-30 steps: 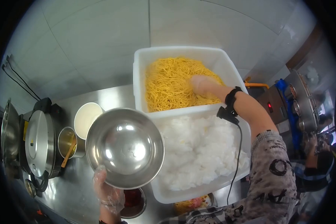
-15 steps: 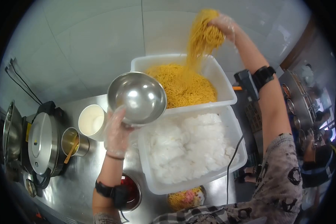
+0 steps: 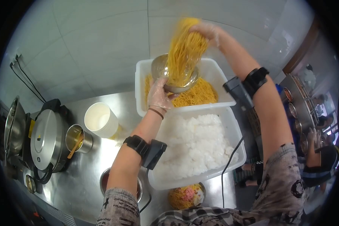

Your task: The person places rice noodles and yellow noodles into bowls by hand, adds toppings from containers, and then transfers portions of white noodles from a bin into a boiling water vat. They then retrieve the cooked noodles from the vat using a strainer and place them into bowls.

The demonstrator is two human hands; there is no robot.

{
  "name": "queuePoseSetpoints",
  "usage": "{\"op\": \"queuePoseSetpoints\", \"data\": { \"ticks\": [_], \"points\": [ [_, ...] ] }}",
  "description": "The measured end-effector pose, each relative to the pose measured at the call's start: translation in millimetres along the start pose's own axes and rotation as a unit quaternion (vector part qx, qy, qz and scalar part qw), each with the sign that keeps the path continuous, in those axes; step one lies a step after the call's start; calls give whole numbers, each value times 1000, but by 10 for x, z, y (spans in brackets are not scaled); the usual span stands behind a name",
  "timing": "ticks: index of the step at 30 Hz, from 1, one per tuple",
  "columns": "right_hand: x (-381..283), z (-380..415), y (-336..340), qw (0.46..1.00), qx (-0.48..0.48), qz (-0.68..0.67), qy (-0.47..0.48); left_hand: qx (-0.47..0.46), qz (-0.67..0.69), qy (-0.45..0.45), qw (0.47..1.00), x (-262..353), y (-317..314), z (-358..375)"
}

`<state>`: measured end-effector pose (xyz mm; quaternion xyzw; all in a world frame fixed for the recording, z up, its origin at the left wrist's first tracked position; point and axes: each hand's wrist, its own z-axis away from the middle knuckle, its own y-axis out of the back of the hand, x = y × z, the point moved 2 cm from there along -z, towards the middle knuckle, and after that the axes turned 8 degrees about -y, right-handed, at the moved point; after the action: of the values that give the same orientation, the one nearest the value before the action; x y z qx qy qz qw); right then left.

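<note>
My gloved left hand (image 3: 161, 94) grips the near-left side of a shiny steel bowl (image 3: 159, 67), held above a white plastic bin (image 3: 140, 92). Yellow noodles (image 3: 199, 93) fill much of that bin. High over the bowl, my gloved right hand (image 3: 208, 32) is closed around a long bunch of noodles (image 3: 185, 45), blurred by motion. The strands hang down into the bowl, and their lower ends hide part of its inside. Nearer to me stands a second white bin (image 3: 235, 160) holding white, shredded or noodle-like food (image 3: 196, 147).
On the steel table (image 3: 88, 169) at left are a white tub (image 3: 101, 119), a steel pot (image 3: 79, 138) with a wooden-handled utensil, and a lidded round cooker (image 3: 47, 141). A filled bowl (image 3: 186, 196) sits close to me. A black cable (image 3: 229, 160) crosses the near bin. A person (image 3: 322, 162) stands far right.
The steel bowl has moved right, over the noodle bin. My right hand has come left and slightly down with the noodles, whose strands now reach into the bowl.
</note>
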<state>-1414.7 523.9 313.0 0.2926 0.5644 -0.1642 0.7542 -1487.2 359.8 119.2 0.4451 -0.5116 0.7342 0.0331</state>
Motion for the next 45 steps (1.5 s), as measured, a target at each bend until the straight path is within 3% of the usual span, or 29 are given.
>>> {"op": "queuePoseSetpoints", "data": {
  "ticks": [4,6,10,12,14,16,18,20,21,22,24,26,28,30,32,34,38,40,43,45],
  "points": [
    [569,-90,-341,995,-13,89,-39,-41,8,-25,999,44,13,131],
    [486,170,-446,959,-26,280,-22,-79,60,-12,995,67,81,137],
    [481,105,-61,970,-78,223,-52,-56,48,13,997,184,326,269],
    [852,-142,211,971,-65,208,-96,-52,5,-33,998,327,379,386],
    [1515,-208,212,892,-33,427,-144,-58,4,-44,997,393,452,416],
    [2955,-446,503,900,-38,422,101,-66,5,-54,996,454,459,461],
    [3086,-314,288,737,-19,662,137,-82,6,-79,994,532,436,527],
    [2832,-175,57,705,-4,689,-167,-78,4,-74,994,547,497,515],
    [2666,-89,125,736,22,653,-178,-75,2,-68,995,553,533,508],
    [2406,-22,244,788,58,598,-135,-75,1,-61,995,545,574,500],
    [1909,13,462,840,124,523,-75,-80,11,-63,995,512,663,457],
    [1578,-65,724,822,160,544,-57,-83,40,-44,995,455,761,395],
    [1319,21,874,760,264,574,151,-87,70,-28,993,439,692,413],
    [974,-3,1032,764,306,534,194,-108,41,-56,992,502,572,499],
    [464,-63,1050,749,380,540,58,-117,30,-58,991,487,524,516],
    [-101,226,907,753,386,531,-44,-125,18,-63,990,470,447,540],
    [-864,914,591,779,453,434,10,-39,-70,-37,996,324,311,490],
    [-1016,1076,544,832,421,356,58,-11,-91,-17,996,199,249,432],
    [-1033,1349,368,819,391,420,22,-8,-93,9,996,64,36,520],
    [-759,1563,133,847,351,398,-28,-22,-92,3,995,26,-151,681]
  ]
}}
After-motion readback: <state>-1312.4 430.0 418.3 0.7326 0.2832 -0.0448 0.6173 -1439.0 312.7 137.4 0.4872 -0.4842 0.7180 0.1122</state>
